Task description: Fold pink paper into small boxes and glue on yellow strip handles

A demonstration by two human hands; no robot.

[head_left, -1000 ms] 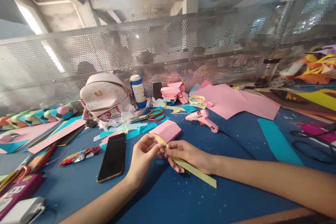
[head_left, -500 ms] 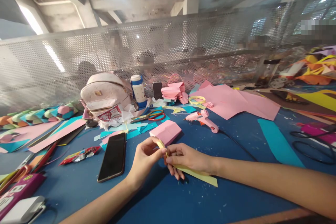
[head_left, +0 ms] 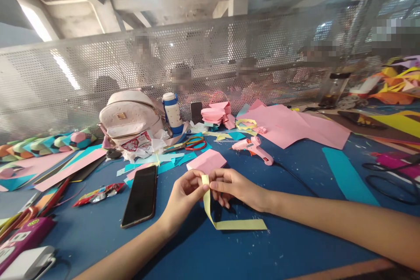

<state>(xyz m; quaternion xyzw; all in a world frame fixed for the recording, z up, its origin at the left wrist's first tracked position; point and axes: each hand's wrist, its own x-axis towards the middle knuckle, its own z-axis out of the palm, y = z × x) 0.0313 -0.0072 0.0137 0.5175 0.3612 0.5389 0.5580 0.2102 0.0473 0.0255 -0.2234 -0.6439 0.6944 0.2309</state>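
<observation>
A pale yellow paper strip (head_left: pixel 239 225) hangs from my fingertips, bends near the table and runs off to the right. My left hand (head_left: pixel 181 196) pinches its upper end between thumb and forefinger. At that same end my right hand (head_left: pixel 241 189) is closed, thumb and fingertips at the strip's right edge. Just beyond the fingers sits a folded pink paper box (head_left: pixel 207 160), its near side partly covered by my hands. A pink glue gun (head_left: pixel 254 149) lies past my right hand, its cord trailing right. To the left of my left hand is a black phone (head_left: pixel 140 197).
Behind stand a pale backpack (head_left: pixel 131 111), a white-and-blue bottle (head_left: pixel 172 113) and a perforated metal screen (head_left: pixel 203 52). Scissors (head_left: pixel 193 143) lie among paper scraps. Pink sheets (head_left: pixel 288 124) and a blue strip (head_left: pixel 348 179) are on the right, a purple box (head_left: pixel 26 245) at left.
The strip's lower part has come out from under my right hand and now hangs down and bends. My right hand has shifted slightly up; the left hand keeps its pinch.
</observation>
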